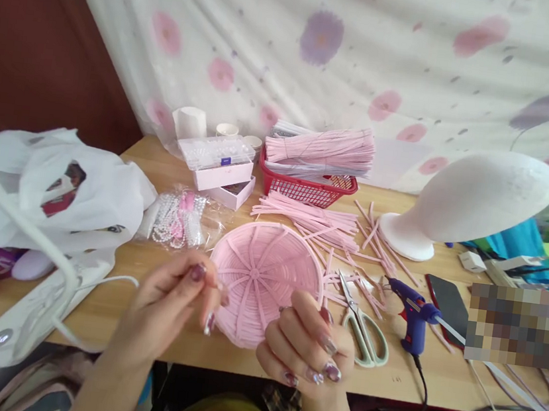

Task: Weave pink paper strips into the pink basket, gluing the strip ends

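My left hand [166,309] is raised at the left side of a round pink woven basket [255,303], its thumb and index finger pinched together. Whatever may be between those fingertips is too small to make out. My right hand [307,346] hovers over the basket's right front edge, fingers curled in toward the palm; its grip is hidden. Pink flat strips radiate from a centre knot inside the basket. Just right of my right hand lie scissors [362,329] with pale green handles. Farther right stands a blue glue gun [414,313] with a white glue stick in it.
Bundles of pink strips [310,218] lie behind the basket, before a red plastic basket [301,187]. A white foam head stand [485,198] leans at right, near a phone [445,306]. Bagged beads [180,217], white bags [56,192] and a lamp arm [18,214] occupy the left.
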`<state>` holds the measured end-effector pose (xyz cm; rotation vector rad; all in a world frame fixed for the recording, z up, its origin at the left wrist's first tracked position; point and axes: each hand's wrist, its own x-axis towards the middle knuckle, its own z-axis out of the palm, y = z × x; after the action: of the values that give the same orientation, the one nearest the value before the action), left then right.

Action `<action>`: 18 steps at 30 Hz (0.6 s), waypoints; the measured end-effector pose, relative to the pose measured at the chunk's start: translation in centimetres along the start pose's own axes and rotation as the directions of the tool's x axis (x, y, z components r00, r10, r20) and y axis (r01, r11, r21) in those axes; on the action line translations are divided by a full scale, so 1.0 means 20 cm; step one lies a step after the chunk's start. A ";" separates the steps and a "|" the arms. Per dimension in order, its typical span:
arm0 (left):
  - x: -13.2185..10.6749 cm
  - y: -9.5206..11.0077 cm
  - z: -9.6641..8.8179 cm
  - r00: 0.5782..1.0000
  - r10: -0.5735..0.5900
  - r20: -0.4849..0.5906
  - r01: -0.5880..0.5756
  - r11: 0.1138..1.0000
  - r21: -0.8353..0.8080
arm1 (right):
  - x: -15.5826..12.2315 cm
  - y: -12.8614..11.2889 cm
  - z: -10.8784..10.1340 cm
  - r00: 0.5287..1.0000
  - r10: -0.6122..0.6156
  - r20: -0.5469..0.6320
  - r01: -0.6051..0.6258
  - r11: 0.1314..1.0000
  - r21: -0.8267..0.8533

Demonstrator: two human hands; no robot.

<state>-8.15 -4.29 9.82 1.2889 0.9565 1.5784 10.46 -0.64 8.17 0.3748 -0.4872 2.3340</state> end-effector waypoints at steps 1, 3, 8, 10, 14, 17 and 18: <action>0.02 -0.01 0.05 0.994 -0.036 0.100 0.053 0.984 -0.168 | -0.01 -0.01 0.00 1.000 -0.002 -0.023 0.001 1.000 -0.030; 0.04 -0.04 0.14 0.967 -0.038 0.253 0.141 0.905 -0.402 | -0.03 0.00 -0.01 0.999 -0.014 -0.036 0.011 0.995 -0.099; -0.01 -0.17 0.28 0.913 0.077 0.400 0.260 0.648 -0.716 | -0.07 0.03 -0.09 0.997 -0.043 0.062 0.050 0.990 -0.132; -0.07 -0.23 0.29 0.887 0.142 0.438 0.311 0.517 -0.797 | -0.08 0.04 -0.13 0.989 -0.065 0.136 0.081 0.990 -0.114; -0.21 -0.37 0.27 0.890 -0.061 0.453 0.407 0.555 -0.725 | -0.13 0.06 -0.19 0.973 -0.116 0.201 0.154 0.970 -0.189; -0.29 -0.50 0.25 0.935 -0.228 0.272 0.350 0.714 -0.606 | -0.18 0.05 -0.19 0.988 -0.090 0.123 0.128 0.929 -0.347; -0.30 -0.53 0.25 0.940 -0.273 0.206 0.342 0.763 -0.549 | -0.20 0.04 -0.18 0.997 -0.073 0.040 0.083 0.895 -0.438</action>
<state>-1.17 -6.23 -1.14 0.7319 0.5103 1.3649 12.15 -1.90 3.15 0.1977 -0.9695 2.0645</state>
